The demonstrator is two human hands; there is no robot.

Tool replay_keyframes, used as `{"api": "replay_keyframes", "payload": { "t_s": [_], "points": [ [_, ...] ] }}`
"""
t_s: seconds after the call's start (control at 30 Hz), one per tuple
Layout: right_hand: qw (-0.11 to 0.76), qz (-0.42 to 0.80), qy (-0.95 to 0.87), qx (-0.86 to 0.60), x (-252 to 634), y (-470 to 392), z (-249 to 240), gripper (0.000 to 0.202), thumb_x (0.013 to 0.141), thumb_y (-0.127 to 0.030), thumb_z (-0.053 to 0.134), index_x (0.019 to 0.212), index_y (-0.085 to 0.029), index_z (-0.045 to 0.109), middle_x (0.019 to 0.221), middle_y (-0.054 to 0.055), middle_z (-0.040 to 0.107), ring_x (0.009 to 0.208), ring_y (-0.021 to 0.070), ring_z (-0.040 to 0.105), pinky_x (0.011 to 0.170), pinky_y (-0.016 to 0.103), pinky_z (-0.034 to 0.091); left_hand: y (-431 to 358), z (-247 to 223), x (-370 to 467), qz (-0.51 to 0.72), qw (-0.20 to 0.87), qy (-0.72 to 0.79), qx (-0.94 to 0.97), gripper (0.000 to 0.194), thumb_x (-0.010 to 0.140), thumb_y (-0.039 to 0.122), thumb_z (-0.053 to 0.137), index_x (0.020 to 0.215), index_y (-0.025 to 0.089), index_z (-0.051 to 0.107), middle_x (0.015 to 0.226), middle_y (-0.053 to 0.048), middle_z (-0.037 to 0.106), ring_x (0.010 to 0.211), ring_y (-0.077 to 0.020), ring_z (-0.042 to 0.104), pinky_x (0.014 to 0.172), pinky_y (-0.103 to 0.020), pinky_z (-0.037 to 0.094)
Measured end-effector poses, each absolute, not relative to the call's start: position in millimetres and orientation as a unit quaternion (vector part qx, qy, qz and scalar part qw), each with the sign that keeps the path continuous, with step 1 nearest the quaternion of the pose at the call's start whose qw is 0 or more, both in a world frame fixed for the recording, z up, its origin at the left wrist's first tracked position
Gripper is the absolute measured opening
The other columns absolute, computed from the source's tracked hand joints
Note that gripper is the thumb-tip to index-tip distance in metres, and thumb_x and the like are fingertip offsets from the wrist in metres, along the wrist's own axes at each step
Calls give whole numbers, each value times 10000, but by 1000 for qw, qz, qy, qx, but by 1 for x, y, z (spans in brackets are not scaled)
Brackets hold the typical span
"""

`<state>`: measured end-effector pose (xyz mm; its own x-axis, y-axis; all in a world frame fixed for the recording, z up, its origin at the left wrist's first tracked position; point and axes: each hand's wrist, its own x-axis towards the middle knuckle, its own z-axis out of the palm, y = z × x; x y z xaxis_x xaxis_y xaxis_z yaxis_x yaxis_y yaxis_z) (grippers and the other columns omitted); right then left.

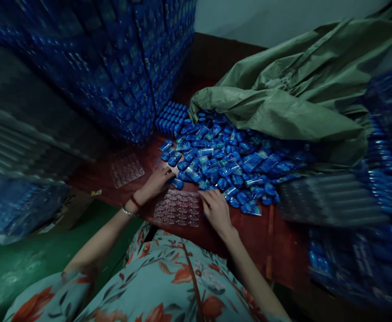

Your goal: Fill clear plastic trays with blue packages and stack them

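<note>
A clear plastic tray (176,208) with rows of moulded cavities lies in front of me on the dark red table, and its cavities look unfilled. At its upper left corner is my left hand (158,182), fingers curled together beside a small blue packet (177,183); the fingertips appear to grip it. My right hand (217,211) is at the tray's right edge, with fingers bent and drawn together. A bit of blue shows beneath that palm, but what the fingers hold is hidden. Just beyond both hands spreads a loose pile of shiny blue packets (229,167).
A second clear tray (126,169) lies to the left. Tall stacks of blue packs (115,80) rise behind it. A green sack (283,98) slumps over the pile. Grey stacked trays (333,199) and more blue packs (383,152) stand at right, with grey trays (21,147) at left.
</note>
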<state>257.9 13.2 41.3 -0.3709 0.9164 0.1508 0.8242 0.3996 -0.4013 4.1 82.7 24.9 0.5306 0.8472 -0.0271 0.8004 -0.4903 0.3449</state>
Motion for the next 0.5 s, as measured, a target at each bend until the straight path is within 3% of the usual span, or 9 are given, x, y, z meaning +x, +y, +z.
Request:
{"api": "replay_keyframes", "payload": {
  "t_s": [0.17,0.27,0.33,0.4,0.5],
  "points": [
    [81,142,-847,-506,243,24,48,244,910,-289,486,1103,-211,613,1018,75,640,961,231,501,766,348,373,85,16,-6,98,198,499,838,151,845,290,559,901,152,585,914,-92,593,866,-237,540,797,-358,425],
    [29,152,-878,-453,235,23,48,611,748,-473,681,1257,-190,496,1149,113,581,1059,276,470,824,388,361,65,15,-12,201,270,573,747,208,865,371,515,845,171,568,824,-52,600,764,-196,552,723,-309,431],
    [-12,153,-884,-442,227,22,47,817,606,-532,770,1262,-145,473,1147,146,559,1050,300,474,831,410,360,49,15,-14,283,331,629,644,260,862,422,497,846,172,565,781,-27,606,711,-171,555,666,-274,428],
    [-42,156,-880,-447,220,23,46,802,544,-524,808,1171,-114,521,1075,143,568,1001,298,493,814,406,368,35,13,-16,365,393,657,530,325,832,480,515,871,162,570,763,-17,617,691,-157,564,631,-251,430],
    [-61,164,-879,-443,212,28,47,631,558,-475,818,1018,-122,567,1033,126,564,972,290,499,783,388,382,23,8,-22,451,477,642,396,430,763,537,578,918,136,576,744,-24,631,651,-142,576,618,-245,447]
  ]
}}
